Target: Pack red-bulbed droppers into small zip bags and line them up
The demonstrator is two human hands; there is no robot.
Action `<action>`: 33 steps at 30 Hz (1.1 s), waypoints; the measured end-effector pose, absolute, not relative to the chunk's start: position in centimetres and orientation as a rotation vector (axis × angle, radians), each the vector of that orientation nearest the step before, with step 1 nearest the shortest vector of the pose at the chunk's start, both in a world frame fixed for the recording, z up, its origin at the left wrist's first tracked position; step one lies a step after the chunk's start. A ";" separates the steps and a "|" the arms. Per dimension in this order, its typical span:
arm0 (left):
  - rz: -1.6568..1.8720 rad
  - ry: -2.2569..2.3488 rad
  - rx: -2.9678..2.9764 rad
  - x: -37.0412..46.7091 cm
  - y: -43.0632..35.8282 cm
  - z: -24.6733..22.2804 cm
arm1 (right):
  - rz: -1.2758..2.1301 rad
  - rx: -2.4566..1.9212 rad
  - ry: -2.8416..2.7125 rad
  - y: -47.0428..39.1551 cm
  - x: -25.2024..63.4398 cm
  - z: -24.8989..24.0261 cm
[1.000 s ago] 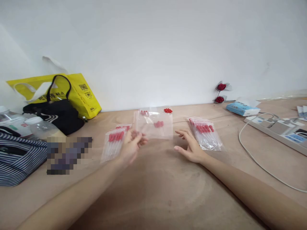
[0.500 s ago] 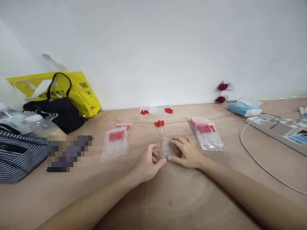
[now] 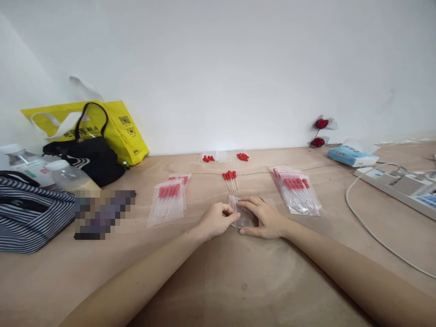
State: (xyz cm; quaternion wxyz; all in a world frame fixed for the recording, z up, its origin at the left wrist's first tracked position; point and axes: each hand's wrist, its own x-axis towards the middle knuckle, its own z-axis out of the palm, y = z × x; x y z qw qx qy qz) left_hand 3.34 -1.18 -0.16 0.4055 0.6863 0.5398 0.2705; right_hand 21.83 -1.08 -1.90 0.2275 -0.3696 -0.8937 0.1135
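Observation:
A small clear zip bag lies on the wooden table between my hands. My left hand pinches its left edge between thumb and fingers. My right hand rests over the bag's right part, thumb and fingers spread apart. Just beyond the bag lie several red-capped droppers, fanned out, caps pointing away from me. On the left are filled bags of red-capped droppers; another overlapping stack of filled bags sits on the right.
Loose red caps and clear plastic lie by the wall. At left stand a yellow bag, a black bag, bottles and a striped pouch. A tissue pack, power strip, cable and red fabric roses are at right.
My left hand has moved right and closed on the bag's left edge, which is now lifted slightly. The whole view has shifted a little.

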 end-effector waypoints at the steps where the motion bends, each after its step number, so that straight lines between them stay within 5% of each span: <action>1: 0.741 1.378 1.779 3.3 -1.3 -0.3 | 0.331 -1.004 -2.455 -1.1 21.8 -1.9; 10: 0.846 1.081 2.052 2.4 -2.3 -0.2 | 0.410 -1.022 -2.398 -1.0 22.0 -2.2; 26: 0.798 1.243 2.342 0.1 1.8 -0.1 | 0.332 -1.078 -2.451 -0.6 22.8 -1.9; 33: 0.084 1.104 3.295 2.1 12.4 1.5 | 0.358 -1.110 -2.449 -0.7 22.6 -1.6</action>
